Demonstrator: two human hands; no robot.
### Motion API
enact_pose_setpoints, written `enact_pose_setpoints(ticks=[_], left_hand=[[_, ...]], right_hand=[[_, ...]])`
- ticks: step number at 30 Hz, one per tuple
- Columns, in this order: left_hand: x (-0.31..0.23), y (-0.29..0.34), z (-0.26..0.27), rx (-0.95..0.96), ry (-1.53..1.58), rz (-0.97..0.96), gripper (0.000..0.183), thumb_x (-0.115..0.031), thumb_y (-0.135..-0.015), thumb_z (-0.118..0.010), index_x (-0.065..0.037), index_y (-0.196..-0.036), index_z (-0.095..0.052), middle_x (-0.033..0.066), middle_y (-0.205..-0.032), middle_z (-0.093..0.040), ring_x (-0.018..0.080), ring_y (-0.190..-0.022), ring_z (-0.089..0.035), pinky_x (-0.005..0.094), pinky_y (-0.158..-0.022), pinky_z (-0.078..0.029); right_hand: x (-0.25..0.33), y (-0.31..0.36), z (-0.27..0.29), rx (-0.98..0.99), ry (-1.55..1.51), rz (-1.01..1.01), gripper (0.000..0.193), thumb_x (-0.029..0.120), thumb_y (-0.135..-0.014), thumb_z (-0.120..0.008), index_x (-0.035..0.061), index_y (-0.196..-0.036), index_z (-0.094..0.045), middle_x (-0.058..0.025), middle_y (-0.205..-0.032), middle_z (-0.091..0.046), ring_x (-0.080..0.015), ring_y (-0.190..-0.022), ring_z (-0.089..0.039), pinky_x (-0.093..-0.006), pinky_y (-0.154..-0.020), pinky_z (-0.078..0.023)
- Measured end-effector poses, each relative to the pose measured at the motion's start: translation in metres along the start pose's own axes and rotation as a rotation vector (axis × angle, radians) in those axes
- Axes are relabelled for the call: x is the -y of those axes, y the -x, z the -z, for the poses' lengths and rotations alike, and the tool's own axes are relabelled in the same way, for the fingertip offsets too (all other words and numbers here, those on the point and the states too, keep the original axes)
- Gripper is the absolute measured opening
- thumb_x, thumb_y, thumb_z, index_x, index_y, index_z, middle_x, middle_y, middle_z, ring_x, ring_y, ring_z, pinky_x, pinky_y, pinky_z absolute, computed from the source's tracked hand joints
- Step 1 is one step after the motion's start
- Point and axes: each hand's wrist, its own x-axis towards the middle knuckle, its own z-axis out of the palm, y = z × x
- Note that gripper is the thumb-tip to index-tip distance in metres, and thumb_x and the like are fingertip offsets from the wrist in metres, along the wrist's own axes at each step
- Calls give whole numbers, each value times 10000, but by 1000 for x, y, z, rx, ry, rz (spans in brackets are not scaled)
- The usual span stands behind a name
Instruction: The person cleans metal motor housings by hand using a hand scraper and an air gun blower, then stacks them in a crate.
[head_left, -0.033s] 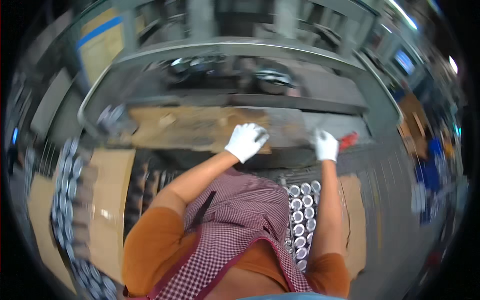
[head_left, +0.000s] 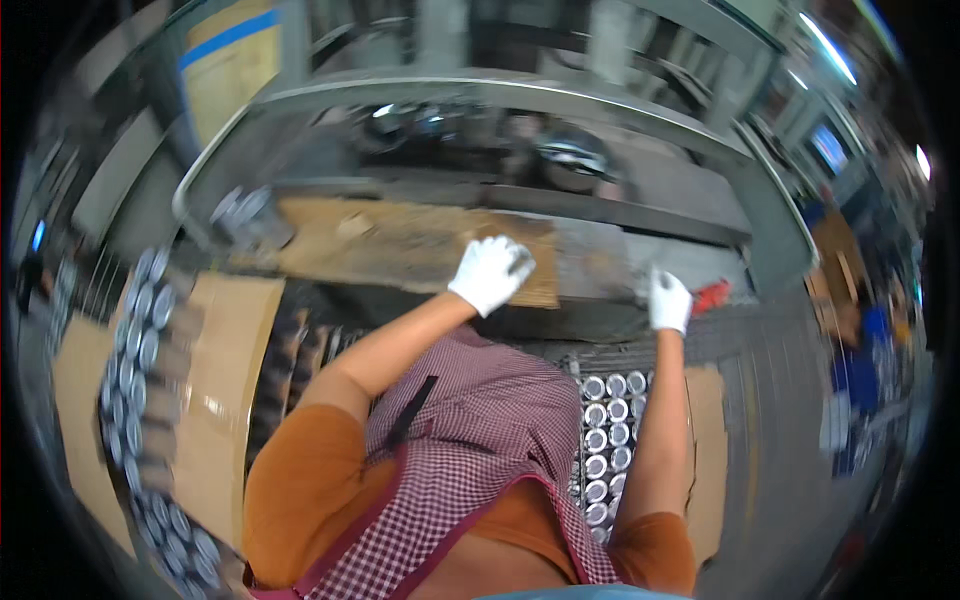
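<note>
My left hand (head_left: 489, 275), in a white glove, is over the right part of a worn brown board (head_left: 390, 240) on the machine's front ledge. Its fingers curl inward, and whatever they may hold is hidden. My right hand (head_left: 669, 301), also gloved in white, hovers at the right end of the ledge beside a grey metal plate (head_left: 590, 255). Its fingers are drawn together; the area by the fingertips is blurred, so I cannot make out what is in them. A red item (head_left: 711, 296) lies just right of this hand.
Rows of shiny round metal parts (head_left: 596, 438) stand below my right forearm. More round parts (head_left: 148, 345) line the left, beside cardboard sheets (head_left: 225, 370). A metal container (head_left: 252, 218) sits at the ledge's left end. Behind lies a dark machine bed with a round shiny part (head_left: 570, 158).
The view has shifted, moving the surroundings a little to the right. My left hand is slightly further left over the board. My right hand remains beside the red item.
</note>
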Motion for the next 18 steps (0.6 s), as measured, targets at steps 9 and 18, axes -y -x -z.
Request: enact_pose_setpoints(ticks=[9, 18], left_hand=[[147, 70, 65, -239, -428, 541, 412, -451, -913, -585, -139, -1172, -659, 127, -1160, -620, 322, -1066, -582, 479, -874, -446], [156, 86, 68, 192, -406, 697, 470, -512, -974, -455, -168, -1230, -648, 114, -1249, -599, 302, -1157, -549, 481, -930, -412]], right_hand=[[-50, -13, -22, -134, -1, 82, 421, 367, -973, -584, -34, -979, -712, -260, -904, -686, -397, -766, -643, -430, -733, -498], [-47, -16, -18, -117, 215, 9, 581, 521, -964, -549, -28, -1069, -705, -227, -996, -716, -399, -902, -674, -450, -811, -505]])
